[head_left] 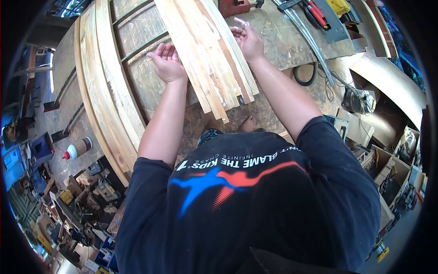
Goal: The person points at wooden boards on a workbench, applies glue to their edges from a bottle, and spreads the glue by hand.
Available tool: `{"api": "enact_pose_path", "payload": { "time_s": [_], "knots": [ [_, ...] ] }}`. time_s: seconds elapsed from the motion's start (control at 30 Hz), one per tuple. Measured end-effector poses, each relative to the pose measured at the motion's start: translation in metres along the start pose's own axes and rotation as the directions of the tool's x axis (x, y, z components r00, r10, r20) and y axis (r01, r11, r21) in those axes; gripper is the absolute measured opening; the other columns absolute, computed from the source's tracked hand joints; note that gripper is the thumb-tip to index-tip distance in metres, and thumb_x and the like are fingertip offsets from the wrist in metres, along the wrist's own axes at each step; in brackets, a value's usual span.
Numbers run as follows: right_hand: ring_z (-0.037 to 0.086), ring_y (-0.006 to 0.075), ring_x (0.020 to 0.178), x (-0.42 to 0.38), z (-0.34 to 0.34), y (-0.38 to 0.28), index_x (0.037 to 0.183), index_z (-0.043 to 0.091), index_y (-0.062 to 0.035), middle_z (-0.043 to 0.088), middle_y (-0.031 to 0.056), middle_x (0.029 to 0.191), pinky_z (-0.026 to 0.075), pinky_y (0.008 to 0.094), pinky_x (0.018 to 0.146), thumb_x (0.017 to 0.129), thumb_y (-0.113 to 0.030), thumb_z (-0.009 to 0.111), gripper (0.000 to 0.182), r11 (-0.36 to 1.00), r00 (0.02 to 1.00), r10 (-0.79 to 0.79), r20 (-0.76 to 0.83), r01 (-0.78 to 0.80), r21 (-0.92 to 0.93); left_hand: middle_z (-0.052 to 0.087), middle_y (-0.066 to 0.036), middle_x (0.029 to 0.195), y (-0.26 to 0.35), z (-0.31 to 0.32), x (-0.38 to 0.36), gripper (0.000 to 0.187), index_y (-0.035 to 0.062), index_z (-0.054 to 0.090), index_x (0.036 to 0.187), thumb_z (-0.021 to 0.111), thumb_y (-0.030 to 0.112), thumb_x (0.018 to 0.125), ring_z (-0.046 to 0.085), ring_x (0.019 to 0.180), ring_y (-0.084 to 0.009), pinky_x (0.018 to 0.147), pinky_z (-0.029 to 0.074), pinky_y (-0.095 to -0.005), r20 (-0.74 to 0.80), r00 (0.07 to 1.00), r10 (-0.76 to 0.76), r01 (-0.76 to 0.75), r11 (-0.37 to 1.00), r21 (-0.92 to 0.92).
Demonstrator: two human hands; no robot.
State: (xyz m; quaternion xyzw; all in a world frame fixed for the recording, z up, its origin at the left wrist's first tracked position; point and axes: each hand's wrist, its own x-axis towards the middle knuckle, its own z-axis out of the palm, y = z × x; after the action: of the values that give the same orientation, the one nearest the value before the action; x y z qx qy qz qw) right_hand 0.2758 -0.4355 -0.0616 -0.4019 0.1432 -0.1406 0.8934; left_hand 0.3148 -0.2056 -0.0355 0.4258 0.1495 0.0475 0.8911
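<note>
A bundle of long wooden strips (205, 55) lies before me, its near ends uneven and white glue smeared along some of the strips. At its left edge is my left hand (168, 64), palm turned up, thumb out and fingers loosely curled with nothing in them. My right hand (248, 42) is at the opposite edge, one finger stretched out with whitish smears on the fingertips, the others bent towards the wood. Both hands are open and flank the bundle.
More joined boards (107, 77) lie to the left across dark clamp bars (145, 45). A glue bottle (78, 148) with a red tip lies beyond them. Red-handled pliers (319, 16), a red clamp (235, 7) and a metal bar (310, 41) are at upper right. Tools crowd the lower left.
</note>
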Motion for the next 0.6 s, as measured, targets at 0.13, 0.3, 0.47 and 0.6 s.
{"api": "enact_pose_path", "payload": {
  "time_s": [0.13,0.3,0.47,0.6],
  "knots": [
    [0.063,0.0255,0.104,0.009,-0.003,0.000,0.142,0.048,-0.0011,0.063,0.0200,0.112,0.052,0.0384,0.099,0.110,-0.035,0.038,0.048,0.998,1.000,0.004,0.009,-0.003,-0.056,0.060,-0.014,0.112,0.001,0.002,-0.001,0.068,-0.0056,0.053,0.127,0.034,0.057,0.108,0.058,0.106,-0.0233,0.102,0.048,-0.0401,-0.007,1.000,0.026,-0.026,0.999,0.022],
    [0.065,0.0214,0.101,-0.003,0.010,-0.015,0.145,0.048,-0.0057,0.063,0.0146,0.114,0.055,0.0355,0.090,0.108,-0.031,0.046,0.045,0.935,0.999,-0.006,-0.052,-0.013,-0.355,0.061,-0.013,0.115,0.011,0.004,0.000,0.060,-0.0024,0.057,0.126,0.037,0.052,0.109,0.058,0.108,-0.0211,0.098,0.048,-0.0384,0.057,0.997,0.044,-0.055,0.977,0.206],
    [0.065,0.0146,0.092,-0.053,-0.026,-0.078,0.140,0.053,-0.0044,0.063,0.0065,0.116,0.055,0.0281,0.073,0.100,-0.018,0.061,0.043,0.901,0.999,0.031,0.008,-0.024,-0.433,0.063,-0.007,0.117,0.073,-0.024,-0.048,0.048,0.0063,0.060,0.128,0.042,0.046,0.108,0.058,0.109,-0.0192,0.092,0.049,-0.0374,0.178,0.984,0.019,-0.107,0.857,0.504],
    [0.067,0.0153,0.092,-0.107,-0.088,-0.145,0.137,0.058,-0.0047,0.064,0.0080,0.118,0.056,0.0288,0.074,0.100,-0.017,0.061,0.039,0.891,0.991,0.125,0.055,-0.088,-0.445,0.063,-0.008,0.118,0.095,-0.073,-0.110,0.041,0.0069,0.061,0.128,0.048,0.040,0.106,0.061,0.104,-0.0182,0.090,0.049,-0.0359,0.055,0.998,-0.038,0.011,0.904,0.427]
  ]
}}
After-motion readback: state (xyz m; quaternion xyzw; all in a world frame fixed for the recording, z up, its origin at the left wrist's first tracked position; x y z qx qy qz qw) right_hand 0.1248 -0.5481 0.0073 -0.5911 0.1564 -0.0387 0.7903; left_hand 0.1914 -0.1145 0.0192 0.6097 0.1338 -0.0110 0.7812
